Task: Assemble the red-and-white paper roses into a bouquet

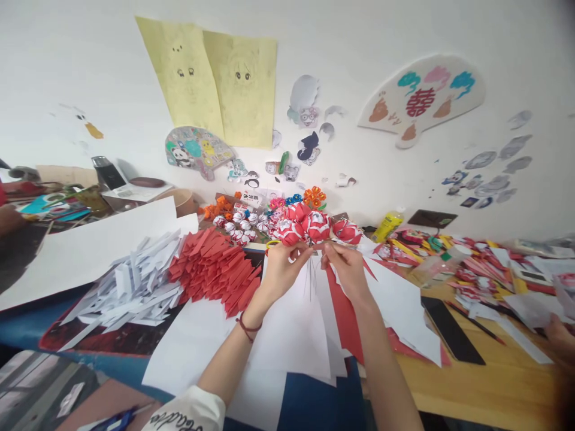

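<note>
Several red-and-white paper flowers [317, 226] are bunched above my fingertips, with thin wire stems [310, 281] hanging down beneath them. My left hand [284, 269] is closed, its thumb and fingers pinching the stems just under the blooms. From the other side my right hand [349, 270] is also closed in a pinch at the same spot; the exact part between its fingers is partly hidden. Below both hands lie white paper sheets [287, 335] and a red sheet [345, 320]. A yellow ring-shaped handle [271, 244] shows just behind my left hand.
Piles of white paper strips [135, 281] and folded red paper pieces [215, 266] lie left. Smaller finished flowers [245, 224] stand behind. Rightward are a black phone [451, 330], a yellow bottle [389, 225] and paper scraps [476, 272]. Other people's hands [561, 338] show at both edges.
</note>
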`<state>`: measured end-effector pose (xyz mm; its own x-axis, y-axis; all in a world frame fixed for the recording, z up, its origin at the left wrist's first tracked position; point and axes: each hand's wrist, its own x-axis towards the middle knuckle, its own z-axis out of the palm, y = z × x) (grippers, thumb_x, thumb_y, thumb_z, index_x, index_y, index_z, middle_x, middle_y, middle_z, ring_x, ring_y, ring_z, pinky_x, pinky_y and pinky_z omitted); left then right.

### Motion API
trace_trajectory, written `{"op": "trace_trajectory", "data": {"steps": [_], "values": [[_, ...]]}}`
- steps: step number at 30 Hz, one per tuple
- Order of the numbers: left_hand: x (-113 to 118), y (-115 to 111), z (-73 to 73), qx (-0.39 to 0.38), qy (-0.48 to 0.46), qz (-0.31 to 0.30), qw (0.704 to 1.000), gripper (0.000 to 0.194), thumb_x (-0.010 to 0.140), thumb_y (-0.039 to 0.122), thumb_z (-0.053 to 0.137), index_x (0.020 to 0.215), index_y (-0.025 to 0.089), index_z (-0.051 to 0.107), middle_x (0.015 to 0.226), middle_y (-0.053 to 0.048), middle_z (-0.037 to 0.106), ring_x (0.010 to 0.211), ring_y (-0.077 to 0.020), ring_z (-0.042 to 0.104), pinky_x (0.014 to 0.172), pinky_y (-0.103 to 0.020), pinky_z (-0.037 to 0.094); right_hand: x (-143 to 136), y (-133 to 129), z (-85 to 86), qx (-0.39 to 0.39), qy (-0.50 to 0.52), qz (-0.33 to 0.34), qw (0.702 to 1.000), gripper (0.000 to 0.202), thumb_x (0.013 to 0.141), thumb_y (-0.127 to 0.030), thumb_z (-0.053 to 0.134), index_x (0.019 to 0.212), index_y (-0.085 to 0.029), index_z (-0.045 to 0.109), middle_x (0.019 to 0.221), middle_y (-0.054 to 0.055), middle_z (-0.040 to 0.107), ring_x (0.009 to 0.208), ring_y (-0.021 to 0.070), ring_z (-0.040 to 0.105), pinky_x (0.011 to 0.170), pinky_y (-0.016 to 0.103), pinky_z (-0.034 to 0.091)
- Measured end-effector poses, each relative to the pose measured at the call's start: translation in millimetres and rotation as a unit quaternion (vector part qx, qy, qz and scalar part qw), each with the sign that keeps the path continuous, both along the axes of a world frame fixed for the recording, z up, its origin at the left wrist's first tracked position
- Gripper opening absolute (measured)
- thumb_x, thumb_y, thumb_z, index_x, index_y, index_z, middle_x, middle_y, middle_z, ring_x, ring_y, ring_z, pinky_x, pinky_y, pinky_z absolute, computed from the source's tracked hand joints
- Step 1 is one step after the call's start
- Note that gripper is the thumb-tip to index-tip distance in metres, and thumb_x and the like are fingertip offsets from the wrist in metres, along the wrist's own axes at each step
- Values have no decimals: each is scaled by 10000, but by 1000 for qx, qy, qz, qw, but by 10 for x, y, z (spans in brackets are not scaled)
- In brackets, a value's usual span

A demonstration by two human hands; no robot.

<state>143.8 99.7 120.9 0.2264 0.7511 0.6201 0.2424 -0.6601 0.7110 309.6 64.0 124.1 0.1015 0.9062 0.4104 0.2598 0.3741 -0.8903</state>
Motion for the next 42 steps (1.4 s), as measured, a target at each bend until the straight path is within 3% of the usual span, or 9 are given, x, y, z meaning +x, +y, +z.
{"op": "trace_trajectory", "data": {"steps": [8,15,19,23,27,30,34,39,42], "values": [[-8,-43,60,10,6,-14,1000,137,874,261,625,776,171,658,658,10,587,601,-119,477,625,-247,390,23,-60,269,5,-17,1,1000,412,925,-398,548,574,-183,550,508,-19,492,498,114,454,523,273,357],[-171,-11,161,-18,-80,15,996,207,879,343,624,768,171,655,708,-2,637,626,-118,528,646,-239,429,224,-126,311,46,161,-36,985,261,886,-366,615,718,-178,683,706,29,559,506,102,429,498,305,336],[-234,5,252,-1,-147,73,986,212,864,365,643,762,179,653,688,1,626,631,-124,558,640,-237,447,356,-151,402,112,205,-99,967,210,835,-362,680,797,-161,724,664,12,517,505,95,434,475,282,333],[-277,2,313,61,-117,133,982,206,863,356,643,754,183,664,673,8,622,613,-117,539,654,-240,443,439,-191,494,154,174,-138,963,214,840,-334,681,740,-146,711,656,7,542,490,79,446,488,262,346],[-263,-6,306,78,-79,105,988,175,874,307,624,764,176,662,681,8,619,618,-112,533,667,-238,436,466,-200,475,189,156,-190,951,206,843,-340,678,768,-152,721,613,-11,521,474,84,438,475,259,339],[-195,-9,289,50,-92,78,991,183,875,316,622,758,178,654,666,10,607,617,-116,542,653,-237,448,428,-202,414,133,112,-162,971,234,845,-384,667,765,-172,724,574,-16,507,475,102,450,482,271,361],[-123,16,333,65,-159,132,976,171,854,328,647,775,178,658,679,7,625,624,-123,572,671,-246,475,400,-215,350,75,59,-134,986,258,868,-431,628,835,-201,741,561,-11,522,503,129,469,551,307,432],[-239,53,443,93,-169,177,965,141,863,314,651,805,186,661,711,0,645,631,-126,585,666,-260,479,583,-251,329,136,155,-209,956,238,839,-393,675,853,-164,741,623,-16,505,476,94,442,461,262,342],[-307,49,428,89,-158,152,972,114,875,306,643,828,203,658,724,-8,643,642,-135,584,672,-278,480,626,-291,354,162,178,-225,944,174,847,-345,675,820,-187,744,639,-15,502,481,92,446,465,267,327]]}}
